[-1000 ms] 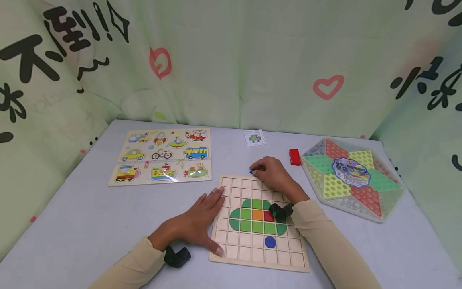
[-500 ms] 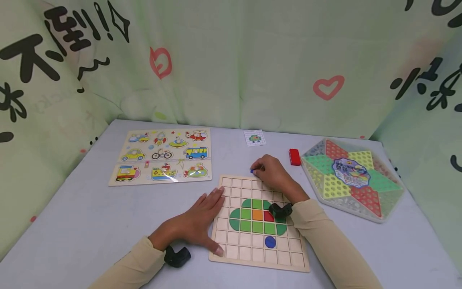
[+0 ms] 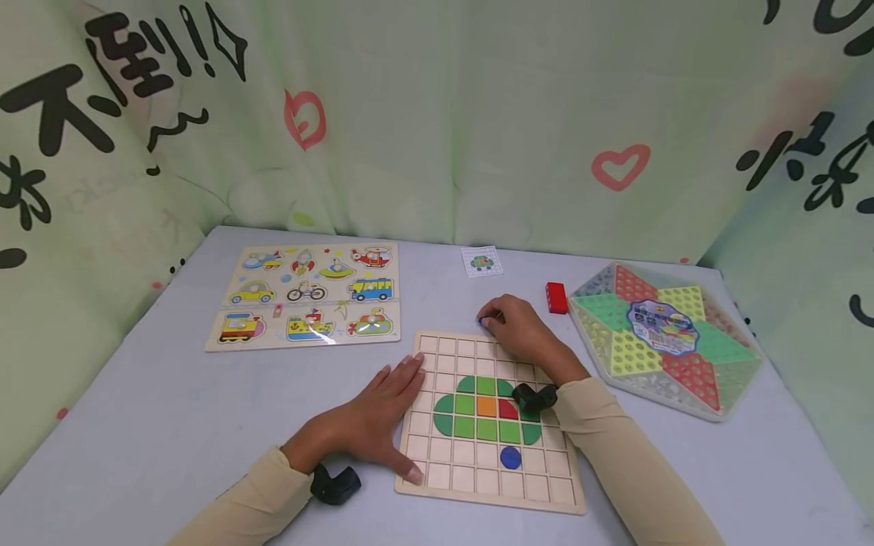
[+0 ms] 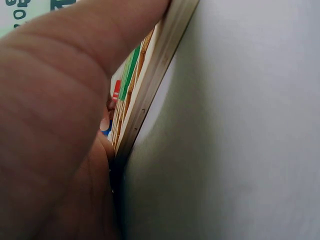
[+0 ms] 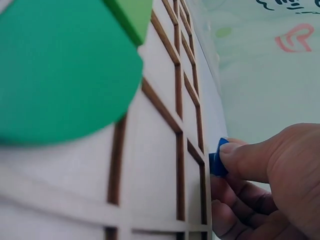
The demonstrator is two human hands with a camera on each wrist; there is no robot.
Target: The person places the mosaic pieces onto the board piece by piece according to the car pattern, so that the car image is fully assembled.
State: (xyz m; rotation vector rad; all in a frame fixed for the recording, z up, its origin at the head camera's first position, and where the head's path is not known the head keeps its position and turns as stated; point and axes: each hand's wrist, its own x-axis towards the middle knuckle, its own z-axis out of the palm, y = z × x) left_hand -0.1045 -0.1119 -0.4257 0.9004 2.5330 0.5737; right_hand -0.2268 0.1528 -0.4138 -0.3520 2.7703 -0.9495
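Note:
A wooden grid board (image 3: 453, 478) lies on the table, bearing a patch of light and dark green tiles (image 3: 487, 430), an orange tile (image 3: 487, 407) and a red tile (image 3: 508, 409). One blue disc (image 3: 510, 457) sits in a cell below the patch. My left hand (image 3: 369, 418) rests along the board's left edge, fingers and thumb spread. Just beyond the far edge, my right hand (image 3: 517, 331) pinches a small blue tile (image 5: 219, 162) between thumb and fingers. Its full shape is hidden by the fingertips; the right wrist view shows its blue sides.
Behind the board lies a small printed card (image 3: 482, 262) with a green pattern. A red block (image 3: 556, 298) stands right of it. On the right is a hexagonal marble-game box (image 3: 720, 383); on the left, a vehicle picture puzzle (image 3: 328, 312). A curtain (image 3: 451, 136) hangs behind the table.
The right hand has shifted slightly to the right, and less of the blue tile shows past its fingertips. The left hand and the board stay in place.

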